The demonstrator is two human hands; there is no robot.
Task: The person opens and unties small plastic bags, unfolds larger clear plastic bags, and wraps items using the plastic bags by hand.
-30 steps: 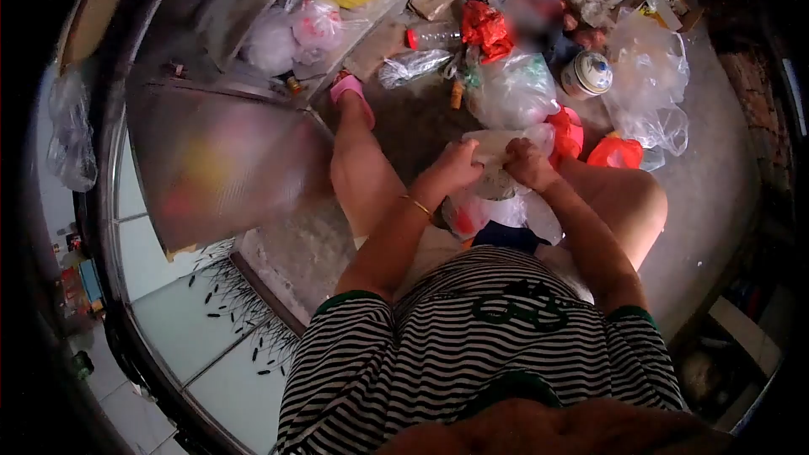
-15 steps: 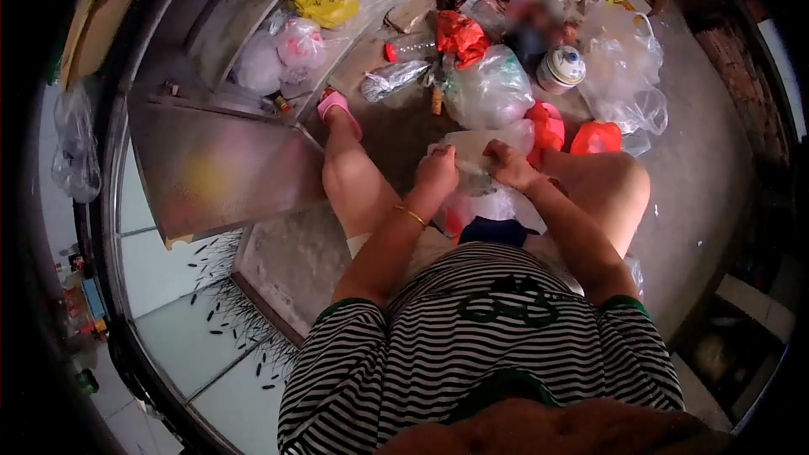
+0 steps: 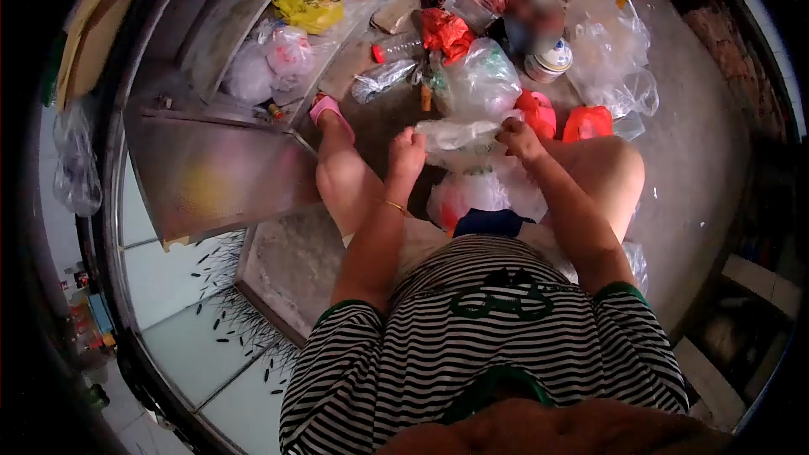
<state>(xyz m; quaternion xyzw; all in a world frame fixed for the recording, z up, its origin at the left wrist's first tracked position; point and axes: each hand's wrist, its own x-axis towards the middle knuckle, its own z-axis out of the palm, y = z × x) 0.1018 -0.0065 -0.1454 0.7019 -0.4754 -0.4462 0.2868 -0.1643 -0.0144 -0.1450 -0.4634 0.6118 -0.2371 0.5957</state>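
A whitish translucent plastic bag [image 3: 462, 136] is stretched between my two hands, above my lap. My left hand [image 3: 408, 152] is closed on its left edge. My right hand [image 3: 521, 138] pinches the bag's right side. Faint greenish print shows on the lower part of the bag. Below it, between my thighs, lie more clear and whitish plastic bags [image 3: 480, 192] with some red showing through. Beyond my hands stands a large stuffed clear plastic bag [image 3: 480, 80].
Red bags [image 3: 587, 123], a red-capped plastic jar [image 3: 398, 50], a white tin [image 3: 548, 61] and a heap of clear bags [image 3: 611, 55] lie ahead on the floor. A yellow bag [image 3: 310, 2] rests on the shelf at left, above a slanted cabinet door [image 3: 227, 173].
My hands have moved apart, the left one to the left and the right one slightly up. The bag between them is now spread wider. The whole view has shifted slightly.
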